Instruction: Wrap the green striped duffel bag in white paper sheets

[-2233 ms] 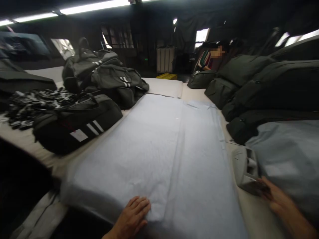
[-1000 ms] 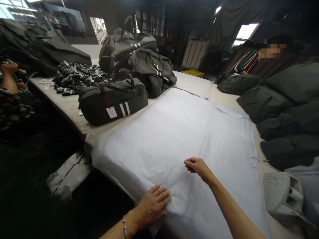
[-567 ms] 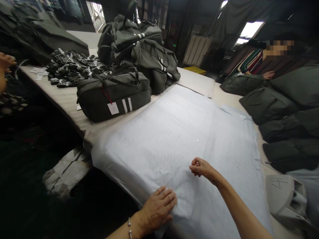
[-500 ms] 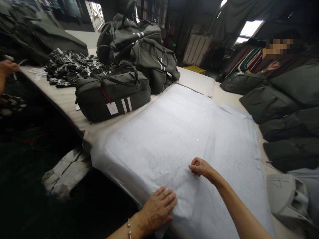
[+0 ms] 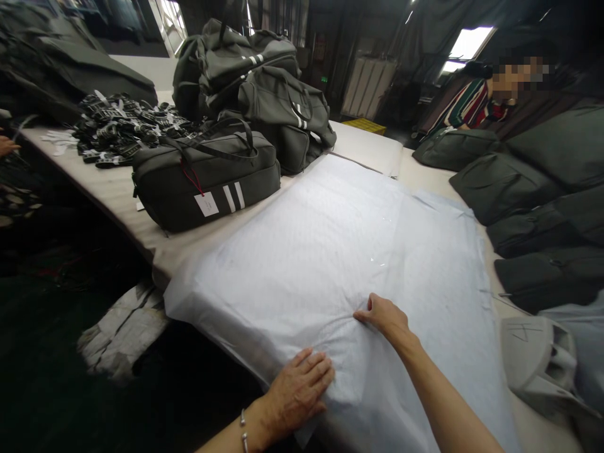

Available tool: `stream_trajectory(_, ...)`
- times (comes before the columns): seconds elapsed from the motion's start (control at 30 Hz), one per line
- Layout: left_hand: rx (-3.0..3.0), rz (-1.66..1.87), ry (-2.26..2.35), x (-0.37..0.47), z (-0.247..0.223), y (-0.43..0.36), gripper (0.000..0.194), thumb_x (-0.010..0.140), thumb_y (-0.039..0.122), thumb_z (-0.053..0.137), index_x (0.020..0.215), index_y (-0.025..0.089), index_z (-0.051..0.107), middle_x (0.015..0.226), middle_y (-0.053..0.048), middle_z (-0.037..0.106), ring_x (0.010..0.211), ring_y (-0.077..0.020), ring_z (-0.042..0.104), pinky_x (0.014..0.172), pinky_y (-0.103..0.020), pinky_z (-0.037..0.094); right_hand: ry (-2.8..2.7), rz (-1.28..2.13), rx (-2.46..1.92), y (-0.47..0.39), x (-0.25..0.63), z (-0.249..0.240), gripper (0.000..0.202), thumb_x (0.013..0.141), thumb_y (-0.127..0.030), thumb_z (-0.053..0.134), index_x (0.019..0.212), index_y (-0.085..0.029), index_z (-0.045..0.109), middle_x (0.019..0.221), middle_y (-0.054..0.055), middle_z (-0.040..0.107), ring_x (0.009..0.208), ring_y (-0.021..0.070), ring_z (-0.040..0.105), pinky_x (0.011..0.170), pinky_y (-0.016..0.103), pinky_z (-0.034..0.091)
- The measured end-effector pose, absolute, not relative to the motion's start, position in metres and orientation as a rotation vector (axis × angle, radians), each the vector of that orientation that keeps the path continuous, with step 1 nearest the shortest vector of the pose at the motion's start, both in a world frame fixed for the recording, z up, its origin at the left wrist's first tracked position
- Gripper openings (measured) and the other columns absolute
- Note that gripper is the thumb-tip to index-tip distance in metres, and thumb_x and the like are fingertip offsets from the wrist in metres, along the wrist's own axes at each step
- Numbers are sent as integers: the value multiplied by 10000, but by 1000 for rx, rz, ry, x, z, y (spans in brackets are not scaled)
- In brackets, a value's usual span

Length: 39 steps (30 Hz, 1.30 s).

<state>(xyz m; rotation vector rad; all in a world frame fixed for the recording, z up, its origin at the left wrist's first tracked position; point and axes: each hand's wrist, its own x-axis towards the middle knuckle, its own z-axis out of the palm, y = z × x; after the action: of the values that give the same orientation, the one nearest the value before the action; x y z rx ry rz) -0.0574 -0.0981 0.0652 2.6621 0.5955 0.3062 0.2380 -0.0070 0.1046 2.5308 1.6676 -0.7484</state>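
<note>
Sheeting [image 5: 283, 251] is lying over the table [image 5: 113, 189], six to twelve o'clock, the left hand [image 5: 299, 390] resting flat at six. The right hand [image 5: 389, 321] is pinching it towards five; uneven pulling could be tearing it.

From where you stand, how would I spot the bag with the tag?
Find the big white sheet draped over the table. Just past its left edge lies a dark duffel bag, nearer than the piled duffels. Unlike them, it shows a white tag on a red cord.
</note>
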Motion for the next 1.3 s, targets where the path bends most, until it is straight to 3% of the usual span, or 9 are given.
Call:
stream_trajectory(0.13, 2664, 318, 600, -57, 60, -100, 610, 959, 436, 542, 1464, 178, 321, 1467, -104, 468, 1386, -239, 371, 1183, -415, 241, 1604, -582, 2592, -22, 239, 114, 462, 722, -650, 674, 821, -220, 535, 841, 91, 662, 777, 304, 640, 636, 384, 441)
stream_trajectory(0.2, 2663, 328, 601, -57, 60, -100, 602, 959, 437, 541, 1460, 178, 329, 1468, -96, 469, 1380, -239, 380, 1182, -411, 238, 1612, -457, 2643, -33, 233, 112, 480, 773, -634, 650, 953, -202, 544, 1064, 150, 644, 957, 338, 624, 744, 427, 465)
stream_trajectory(0.27, 2668, 320, 606, -55, 61, -99, 586, 955, 430, 552, 1448, 185, 350, 1462, -88, 478, 1370, -245, 397, 1174, -411, 251, 1625, -325, 2687, -44, 227, 105, 512, 779, -573, 687, 1078, -187, 532, 1324, 191, 521, 1163, 371, 529, 893, 465, 432)
stream_trajectory(0.33, 2681, 287, 604, -53, 65, -98, 568, 951, 423, 562, 1432, 185, 376, 1451, -93, 489, 1355, -257, 419, 1159, -422, 275, 1657, -206, 2759, -56, 223, 96, 557, 779, -526, 707, 1169, -180, 511, 1457, 185, 404, 1260, 371, 451, 983, 481, 389)
stream_trajectory(0.5, 2723, 214, 614, -46, 65, -95, 600, 888, 427, 659, 1382, 172, 433, 1402, -108, 532, 1305, -293, 467, 1117, -472, 323, 1872, 3, 2976, -90, 234, 84, 571, 923, -528, 465, 1341, -141, 443, 1506, 169, 366, 1401, 305, 306, 1106, 483, 307)
stream_trajectory(0.63, 2741, 233, 606, -42, 57, -93, 610, 851, 445, 702, 1348, 182, 465, 1365, -99, 556, 1276, -293, 484, 1094, -473, 345, 2055, -56, 2788, -93, 233, 89, 574, 992, -458, 288, 1451, -120, 356, 1568, 138, 271, 1468, 262, 156, 1181, 504, 162)
stream_trajectory(0.93, 2729, 140, 553, -41, 77, -81, 471, 891, 380, 669, 1293, 206, 496, 1307, -70, 586, 1224, -263, 515, 1084, -463, 353, 2082, -296, 2547, -26, 217, 56, 609, 995, -474, 311, 1500, -133, 299, 1585, 102, 232, 1471, 250, 145, 1196, 528, 105)
stream_trajectory(1.13, 2747, 151, 561, -45, 78, -81, 493, 927, 361, 618, 1364, 223, 437, 1379, -56, 546, 1286, -236, 471, 1114, -438, 316, 2107, -238, 2531, -28, 219, 40, 650, 1004, -501, 270, 1520, -109, 234, 1607, 82, 156, 1484, 240, 49, 1204, 524, 57)
stream_trajectory(1.3, 2760, 122, 574, -35, 79, -68, 480, 942, 333, 593, 1375, 209, 427, 1399, -60, 531, 1309, -235, 447, 1123, -441, 296, 2140, -221, 2510, -10, 230, 40, 659, 1005, -509, 260, 1521, -100, 232, 1606, 89, 153, 1482, 258, 62, 1200, 538, 57)
